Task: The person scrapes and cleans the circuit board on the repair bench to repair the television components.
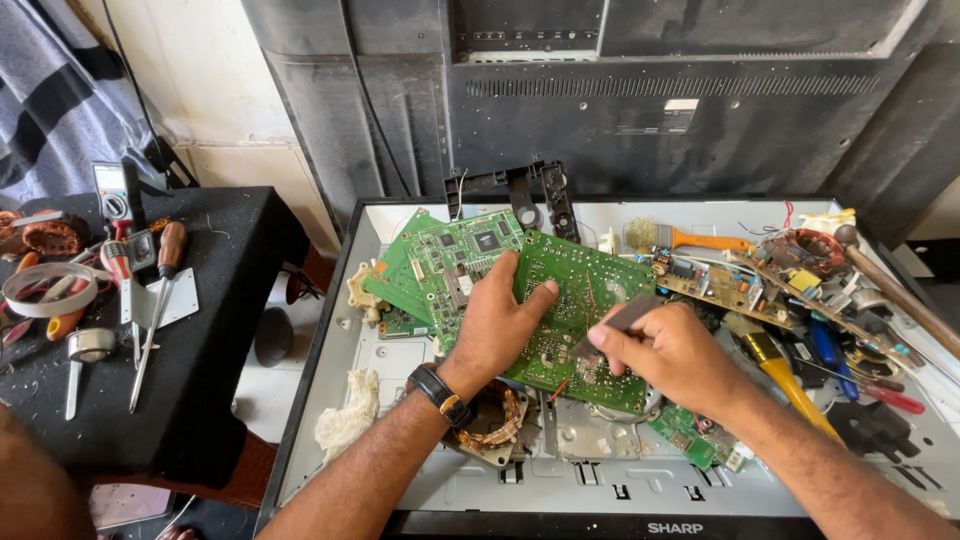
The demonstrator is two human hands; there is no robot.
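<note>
Circuit board (pixel 580 310) lies mid-panel on opened TV back (pixel 400 480), second board (pixel 450 255) behind-left, cloth (pixel 345 415) front-left, tools (pixel 800 290) right, screwdrivers (pixel 150 300) on bench (pixel 210 400) left.

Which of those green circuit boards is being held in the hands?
The large green board with its solder side up; the left hand grips its edge, while the others lie flat beneath.

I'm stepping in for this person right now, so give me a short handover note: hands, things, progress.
Left hand grips the large green circuit board, solder side up, tilted over the grey metal television chassis.
Right hand presses a small dark brush onto that board.
A second green circuit board lies behind it.
Done: boards are out of the chassis.
Left: cannot tell how much of the board is brushed.
</note>
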